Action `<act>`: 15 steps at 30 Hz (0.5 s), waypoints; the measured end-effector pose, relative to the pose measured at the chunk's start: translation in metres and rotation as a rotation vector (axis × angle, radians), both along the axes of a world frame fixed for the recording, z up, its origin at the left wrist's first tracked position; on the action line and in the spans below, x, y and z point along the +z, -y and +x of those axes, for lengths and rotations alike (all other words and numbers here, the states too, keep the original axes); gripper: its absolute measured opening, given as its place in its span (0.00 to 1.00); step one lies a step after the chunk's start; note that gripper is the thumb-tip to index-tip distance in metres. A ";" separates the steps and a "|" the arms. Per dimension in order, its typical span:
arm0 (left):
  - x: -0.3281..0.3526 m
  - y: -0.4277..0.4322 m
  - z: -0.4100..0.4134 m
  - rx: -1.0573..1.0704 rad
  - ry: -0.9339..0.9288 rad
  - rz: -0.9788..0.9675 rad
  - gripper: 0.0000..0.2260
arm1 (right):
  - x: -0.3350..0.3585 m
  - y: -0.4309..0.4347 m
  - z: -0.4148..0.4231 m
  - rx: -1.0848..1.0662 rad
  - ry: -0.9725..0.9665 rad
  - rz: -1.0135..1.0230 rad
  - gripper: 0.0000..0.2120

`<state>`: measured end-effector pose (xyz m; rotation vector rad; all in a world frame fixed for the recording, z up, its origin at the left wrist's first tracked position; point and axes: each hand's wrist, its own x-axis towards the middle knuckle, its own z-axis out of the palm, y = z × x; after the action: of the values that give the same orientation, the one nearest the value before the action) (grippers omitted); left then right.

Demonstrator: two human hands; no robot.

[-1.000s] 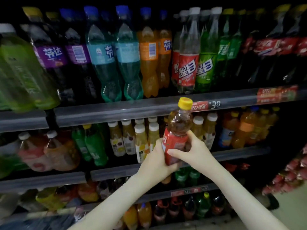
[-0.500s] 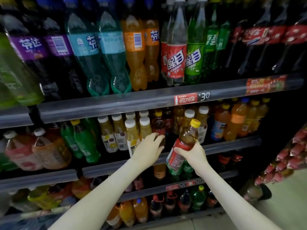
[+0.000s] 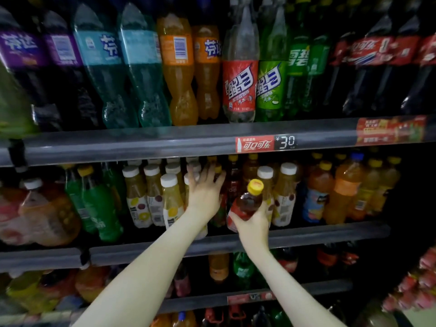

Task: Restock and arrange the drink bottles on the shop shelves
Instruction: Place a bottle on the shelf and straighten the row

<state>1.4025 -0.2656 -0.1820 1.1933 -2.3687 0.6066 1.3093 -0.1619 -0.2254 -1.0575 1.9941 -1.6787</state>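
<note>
My right hand (image 3: pixel 253 226) grips a tea bottle (image 3: pixel 247 201) with a yellow cap and red label, held tilted just in front of the middle shelf (image 3: pixel 318 233). My left hand (image 3: pixel 204 192) reaches into that shelf with fingers spread, touching the white-capped juice bottles (image 3: pixel 169 199) and the dark bottles behind them. Whether its fingers curl round any bottle is hidden. More white-capped bottles (image 3: pixel 284 194) stand right of the held bottle.
Large soda bottles (image 3: pixel 239 74) fill the top shelf above a rail with a price tag (image 3: pixel 265 143). Orange drinks (image 3: pixel 344 190) stand at the right, green bottles (image 3: pixel 94 204) at the left. Lower shelves (image 3: pixel 236 300) hold more bottles. Red packets (image 3: pixel 415 286) hang far right.
My left hand let go of the tea bottle and reached up into the middle shelf. My right hand carried the bottle closer to the shelf front.
</note>
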 end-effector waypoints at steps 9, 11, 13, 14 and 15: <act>-0.011 0.001 0.004 0.043 0.003 -0.066 0.29 | -0.020 0.050 -0.001 -0.017 -0.192 0.162 0.36; -0.011 0.002 0.005 0.040 -0.002 -0.068 0.31 | -0.018 0.055 -0.004 0.001 -0.309 0.255 0.39; -0.011 0.003 0.004 0.039 0.001 -0.073 0.32 | -0.015 0.055 -0.006 0.018 -0.414 0.294 0.41; -0.011 0.005 0.003 0.039 0.004 -0.076 0.33 | -0.014 0.053 -0.006 0.019 -0.479 0.293 0.43; -0.011 0.006 0.003 0.038 0.005 -0.076 0.33 | -0.013 0.051 -0.007 0.004 -0.562 0.277 0.45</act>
<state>1.4057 -0.2719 -0.1931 1.2068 -2.3103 0.7072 1.3027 -0.2129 -0.2380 -1.5411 2.4595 -1.1272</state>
